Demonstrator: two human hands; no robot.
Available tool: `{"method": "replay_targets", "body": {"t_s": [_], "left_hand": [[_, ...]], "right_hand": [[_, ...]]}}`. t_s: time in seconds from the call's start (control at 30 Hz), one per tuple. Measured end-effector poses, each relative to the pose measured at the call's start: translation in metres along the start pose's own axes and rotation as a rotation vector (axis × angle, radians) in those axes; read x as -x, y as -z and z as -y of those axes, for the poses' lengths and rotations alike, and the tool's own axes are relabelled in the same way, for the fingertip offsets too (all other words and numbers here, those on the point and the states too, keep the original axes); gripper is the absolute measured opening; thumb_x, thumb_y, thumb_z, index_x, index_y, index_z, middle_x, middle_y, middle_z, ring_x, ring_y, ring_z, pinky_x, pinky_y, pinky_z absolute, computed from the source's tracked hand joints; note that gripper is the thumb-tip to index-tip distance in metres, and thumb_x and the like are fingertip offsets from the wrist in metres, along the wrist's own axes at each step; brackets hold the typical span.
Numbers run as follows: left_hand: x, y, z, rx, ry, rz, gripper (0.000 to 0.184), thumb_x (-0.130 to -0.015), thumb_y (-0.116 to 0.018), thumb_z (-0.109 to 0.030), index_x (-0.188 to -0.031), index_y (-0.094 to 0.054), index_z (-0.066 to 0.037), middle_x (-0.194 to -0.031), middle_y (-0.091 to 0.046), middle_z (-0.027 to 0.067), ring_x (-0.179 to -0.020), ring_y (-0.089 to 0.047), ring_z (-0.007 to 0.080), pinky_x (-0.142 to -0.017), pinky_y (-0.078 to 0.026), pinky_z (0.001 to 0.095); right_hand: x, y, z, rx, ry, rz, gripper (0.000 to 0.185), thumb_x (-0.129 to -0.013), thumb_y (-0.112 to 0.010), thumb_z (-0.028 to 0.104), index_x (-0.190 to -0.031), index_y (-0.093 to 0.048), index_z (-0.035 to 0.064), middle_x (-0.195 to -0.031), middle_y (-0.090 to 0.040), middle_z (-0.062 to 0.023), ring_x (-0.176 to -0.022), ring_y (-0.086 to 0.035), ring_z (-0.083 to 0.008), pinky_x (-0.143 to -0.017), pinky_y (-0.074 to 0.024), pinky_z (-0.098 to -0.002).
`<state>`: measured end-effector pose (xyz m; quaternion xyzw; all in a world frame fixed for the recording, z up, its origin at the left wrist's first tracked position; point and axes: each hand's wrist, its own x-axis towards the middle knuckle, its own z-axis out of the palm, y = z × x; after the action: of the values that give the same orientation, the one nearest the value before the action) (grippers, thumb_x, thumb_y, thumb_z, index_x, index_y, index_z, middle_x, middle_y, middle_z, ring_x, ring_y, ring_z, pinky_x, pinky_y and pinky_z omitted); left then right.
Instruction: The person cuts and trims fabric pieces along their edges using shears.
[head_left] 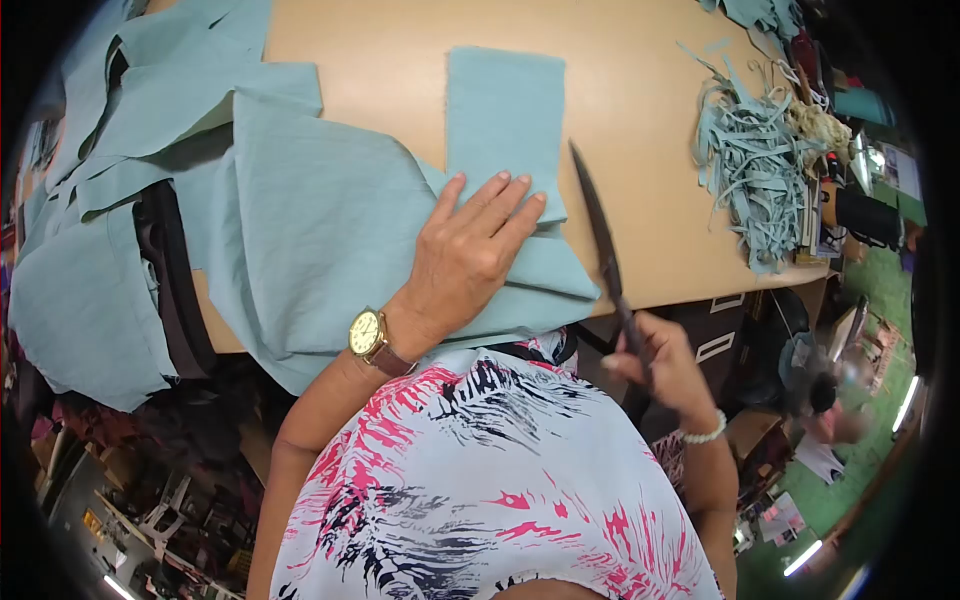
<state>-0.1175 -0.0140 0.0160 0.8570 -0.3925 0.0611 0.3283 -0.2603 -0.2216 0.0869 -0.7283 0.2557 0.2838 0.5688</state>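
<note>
My left hand [475, 240] lies flat, fingers stretched out, on light blue-green cloth. Under its fingertips is the near end of a folded rectangular cloth piece [506, 110]. A larger loose sheet of the same cloth [320, 210] spreads under my wrist and hangs over the table's near edge. My right hand [662, 365] is closed around the dark handle of a long knife [597, 220]. The blade points away from me, just right of the folded piece, and does not touch it. My fingers partly hide the handle.
More blue-green cloth [90, 310] is heaped at the left, draping past the edge of the wooden table [640, 100]. A tangled pile of thin cloth strips [755, 165] lies at the right edge. Below are dark drawers [715, 325]. Another person [835, 400] appears blurred at far right.
</note>
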Motion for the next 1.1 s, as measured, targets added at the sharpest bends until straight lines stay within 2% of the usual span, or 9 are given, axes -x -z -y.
{"method": "replay_targets", "body": {"t_s": [0.03, 0.07, 0.1, 0.37, 0.47, 0.57, 0.87, 1.1], "left_hand": [[-0.001, -0.002, -0.002, -0.003, 0.014, -0.002, 0.031, -0.076, -0.06, -0.005, -0.107, -0.059, -0.008, -0.111, -0.058, 0.0089, -0.105, -0.055, 0.0234, -0.088, -0.04, 0.0458], [-0.002, -0.004, -0.004, -0.008, 0.026, -0.005, 0.03, -0.076, -0.06, -0.005, -0.106, -0.059, -0.008, -0.111, -0.058, 0.0092, -0.105, -0.055, 0.0237, -0.088, -0.04, 0.0462], [-0.003, -0.005, -0.006, -0.001, 0.039, -0.009, 0.03, -0.076, -0.06, -0.005, -0.106, -0.059, -0.007, -0.111, -0.058, 0.0094, -0.105, -0.055, 0.0239, -0.088, -0.039, 0.0468], [-0.004, -0.014, -0.018, 0.027, 0.076, -0.027, 0.03, -0.076, -0.059, -0.005, -0.106, -0.059, -0.008, -0.112, -0.058, 0.0094, -0.107, -0.053, 0.0253, -0.089, -0.037, 0.05], [-0.003, -0.013, -0.018, 0.03, 0.055, -0.018, 0.031, -0.076, -0.059, -0.004, -0.106, -0.06, -0.008, -0.113, -0.057, 0.0091, -0.107, -0.053, 0.0253, -0.089, -0.037, 0.0502], [-0.001, -0.012, -0.017, 0.043, 0.045, -0.023, 0.032, -0.075, -0.059, -0.004, -0.107, -0.06, -0.009, -0.113, -0.057, 0.0096, -0.107, -0.053, 0.0255, -0.089, -0.036, 0.0504], [0.002, -0.009, -0.015, 0.091, 0.034, -0.013, 0.035, -0.073, -0.061, -0.003, -0.107, -0.06, -0.01, -0.113, -0.056, 0.0106, -0.107, -0.052, 0.0268, -0.09, -0.036, 0.0504], [0.005, -0.007, -0.013, 0.102, 0.023, -0.006, 0.036, -0.072, -0.061, -0.003, -0.107, -0.06, -0.01, -0.113, -0.056, 0.0112, -0.107, -0.052, 0.0272, -0.09, -0.036, 0.0506]], "right_hand": [[0.005, -0.007, -0.005, 0.035, 0.004, 0.026, 0.024, -0.073, -0.072, 0.013, -0.069, -0.05, 0.0049, -0.056, -0.049, 0.0045, -0.05, -0.044, -0.0011, -0.044, -0.0331, -0.0179], [0.011, -0.02, -0.003, -0.186, -0.07, 0.033, 0.026, -0.074, -0.072, 0.016, -0.068, -0.049, 0.0043, -0.054, -0.048, 0.0045, -0.049, -0.044, -0.0005, -0.043, -0.0322, -0.0174], [0.015, -0.026, -0.005, -0.274, -0.13, 0.03, 0.025, -0.075, -0.07, 0.014, -0.067, -0.049, 0.0043, -0.053, -0.046, 0.0046, -0.048, -0.042, -0.0004, -0.042, -0.0309, -0.0168], [0.018, -0.042, -0.01, -0.279, 0.002, 0.043, 0.037, -0.067, -0.069, 0.034, -0.068, -0.051, 0.0026, -0.058, -0.044, 0.0034, -0.055, -0.038, -0.005, -0.049, -0.028, -0.021], [0.015, -0.044, -0.008, -0.216, -0.001, 0.04, 0.04, -0.066, -0.069, 0.038, -0.068, -0.051, 0.0025, -0.059, -0.044, 0.0026, -0.056, -0.039, -0.006, -0.049, -0.0288, -0.0217], [0.011, -0.051, -0.015, -0.304, 0.047, 0.016, 0.043, -0.066, -0.068, 0.042, -0.067, -0.051, 0.0025, -0.06, -0.045, 0.0017, -0.056, -0.039, -0.0064, -0.05, -0.0299, -0.0215], [0.006, -0.061, -0.016, -0.48, 0.05, -0.013, 0.045, -0.067, -0.068, 0.043, -0.067, -0.051, 0.0018, -0.059, -0.049, -0.0019, -0.055, -0.045, -0.0085, -0.05, -0.0343, -0.0208], [0.004, -0.067, -0.017, -0.552, 0.042, -0.047, 0.037, -0.068, -0.068, 0.035, -0.067, -0.052, 0.0013, -0.058, -0.052, -0.003, -0.054, -0.049, -0.0081, -0.05, -0.0372, -0.0208]]}}
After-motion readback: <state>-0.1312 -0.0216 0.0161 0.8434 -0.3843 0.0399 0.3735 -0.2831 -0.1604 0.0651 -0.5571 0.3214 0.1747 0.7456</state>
